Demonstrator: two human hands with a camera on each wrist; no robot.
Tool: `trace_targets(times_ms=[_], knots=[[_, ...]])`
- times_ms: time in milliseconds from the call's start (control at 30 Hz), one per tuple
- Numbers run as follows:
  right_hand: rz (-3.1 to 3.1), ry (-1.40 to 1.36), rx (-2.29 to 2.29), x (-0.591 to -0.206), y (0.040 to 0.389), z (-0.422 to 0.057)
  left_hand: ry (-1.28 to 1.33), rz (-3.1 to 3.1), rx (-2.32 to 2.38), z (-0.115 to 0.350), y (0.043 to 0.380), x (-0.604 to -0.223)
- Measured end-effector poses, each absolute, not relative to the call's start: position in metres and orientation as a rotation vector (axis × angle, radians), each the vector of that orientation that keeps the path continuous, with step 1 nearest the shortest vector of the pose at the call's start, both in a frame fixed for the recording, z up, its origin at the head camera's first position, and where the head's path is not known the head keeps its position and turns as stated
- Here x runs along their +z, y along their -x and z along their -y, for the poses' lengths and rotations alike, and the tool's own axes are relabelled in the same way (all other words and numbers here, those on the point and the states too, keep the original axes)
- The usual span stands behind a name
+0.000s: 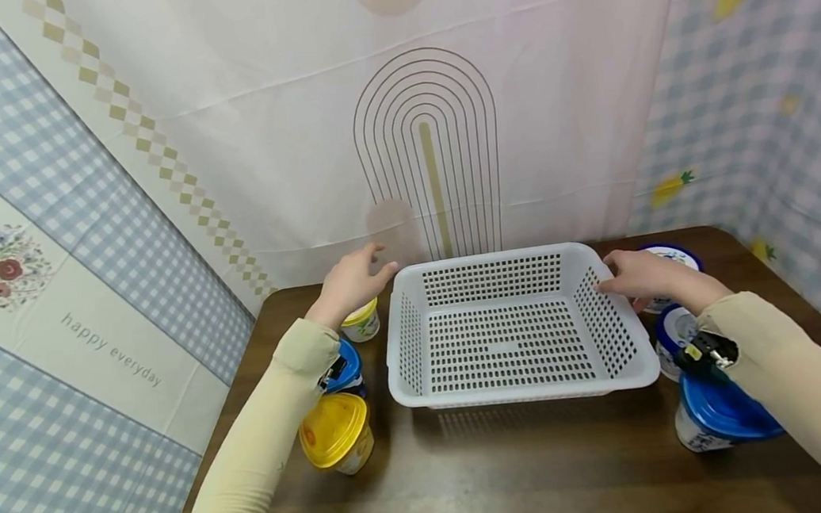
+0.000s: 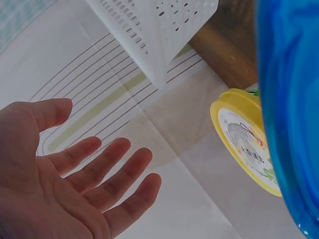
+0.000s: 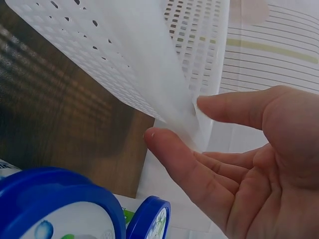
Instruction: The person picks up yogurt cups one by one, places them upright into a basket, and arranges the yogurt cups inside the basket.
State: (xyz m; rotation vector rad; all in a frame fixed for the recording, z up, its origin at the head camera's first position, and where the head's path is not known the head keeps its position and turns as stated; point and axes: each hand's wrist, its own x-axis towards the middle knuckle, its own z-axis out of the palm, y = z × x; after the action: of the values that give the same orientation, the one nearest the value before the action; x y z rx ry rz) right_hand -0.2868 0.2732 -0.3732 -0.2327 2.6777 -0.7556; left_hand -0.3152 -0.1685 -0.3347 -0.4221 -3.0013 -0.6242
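**White Basket [image 1: 527, 394] Seen at Far Side of Brown Table [image 1: 497, 473]**

A rectangular basket of white plastic is pictured upright, its open top turned upward, toward the table's far edge. Its long sides are set crosswise, with the short ends placed at left and right. The floor is pierced by rows of small slots, and the walls are perforated in the same way. A small plain panel is set mid-floor. The corners are rounded, and the mouth is bordered by a smooth rim.
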Motion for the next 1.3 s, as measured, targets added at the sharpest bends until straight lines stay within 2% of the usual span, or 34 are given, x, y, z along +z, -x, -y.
trace_targets(times_ms=[1300], knots=[[-2.593, 0.166, -0.93, -0.379, 0.292, -0.274, 0.398, 2.903, -0.595, 0.227, 0.314, -0.316]])
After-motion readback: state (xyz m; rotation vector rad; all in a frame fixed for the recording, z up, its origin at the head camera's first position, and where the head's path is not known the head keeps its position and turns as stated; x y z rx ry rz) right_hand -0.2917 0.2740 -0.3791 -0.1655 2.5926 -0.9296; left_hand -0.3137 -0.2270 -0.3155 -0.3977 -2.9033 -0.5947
